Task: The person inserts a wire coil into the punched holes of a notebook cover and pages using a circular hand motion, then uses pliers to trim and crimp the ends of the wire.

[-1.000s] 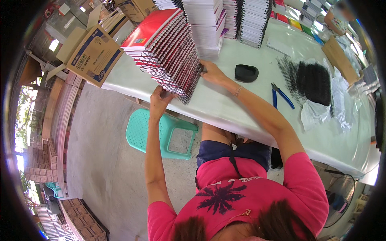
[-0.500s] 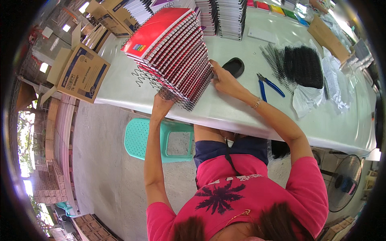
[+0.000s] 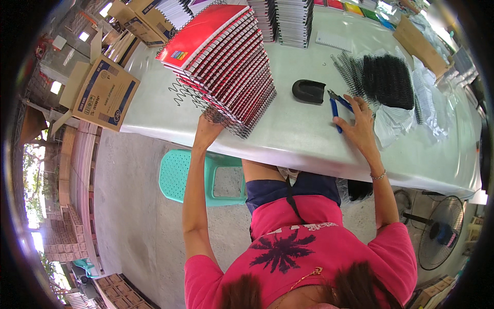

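Note:
A tall stack of red-covered spiral notebooks [image 3: 226, 62] stands on the table, black coils sticking out along its sides. At its lower near corner, my left hand [image 3: 208, 130] is closed on the coil-bound edges, fingertips partly hidden by the wire. My right hand [image 3: 360, 126] reaches over blue-handled cutting pliers [image 3: 334, 109] lying on the table. Its thumb is by one handle and its spread fingers by the other, covering part of it. Left of the pliers lies a black, hollow, rounded piece [image 3: 309, 91].
Black plastic coils [image 3: 388, 82] lie on crumpled white wrapping [image 3: 393, 126] at the right. Stacks of white-paged notebooks [image 3: 293, 23] and a small white pad [image 3: 334, 41] are farther back. Open cardboard boxes [image 3: 105, 92] stand left. A green stool [image 3: 177, 177] and a fan [image 3: 440, 232] are below table level.
My right hand has left the stack's right side and moved right to the pliers. The black rounded piece has turned and shifted slightly right. My left hand stays at the stack.

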Motion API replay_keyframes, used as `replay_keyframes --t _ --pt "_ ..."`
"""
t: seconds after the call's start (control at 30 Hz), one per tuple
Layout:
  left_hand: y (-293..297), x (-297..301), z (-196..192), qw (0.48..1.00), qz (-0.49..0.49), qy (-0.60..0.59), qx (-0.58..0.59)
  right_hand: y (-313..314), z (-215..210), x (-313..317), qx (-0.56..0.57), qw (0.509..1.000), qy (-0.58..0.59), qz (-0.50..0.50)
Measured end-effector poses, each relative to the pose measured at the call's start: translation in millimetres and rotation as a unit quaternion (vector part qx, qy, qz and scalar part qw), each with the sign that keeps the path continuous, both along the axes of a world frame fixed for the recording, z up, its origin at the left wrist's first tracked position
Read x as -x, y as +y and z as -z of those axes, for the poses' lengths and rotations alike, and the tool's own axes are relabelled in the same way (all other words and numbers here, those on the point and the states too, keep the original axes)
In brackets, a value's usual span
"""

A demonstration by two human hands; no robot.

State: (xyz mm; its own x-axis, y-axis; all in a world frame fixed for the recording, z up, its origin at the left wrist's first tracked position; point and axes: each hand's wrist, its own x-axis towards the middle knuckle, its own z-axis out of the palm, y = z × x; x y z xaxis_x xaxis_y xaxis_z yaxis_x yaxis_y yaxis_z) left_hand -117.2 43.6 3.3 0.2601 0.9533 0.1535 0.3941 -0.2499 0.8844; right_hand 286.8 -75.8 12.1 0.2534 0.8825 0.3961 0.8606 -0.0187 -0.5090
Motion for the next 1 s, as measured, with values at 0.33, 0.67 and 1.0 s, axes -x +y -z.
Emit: replay_keyframes --t 0.33,0.67,1.0 --pt "6 11 2 0.995 0.017 -0.002 0.094 105 -14 84 -0.034 0.944 0.155 -0.288" --pt "-1 10 -1 0.997 -0.006 0.076 -0.008 123 -5 117 0.083 0.954 0.052 -0.284" --pt "-4 46 43 0.986 0.057 -0.113 0.111 103 -4 112 0.057 0.951 0.073 -0.294"
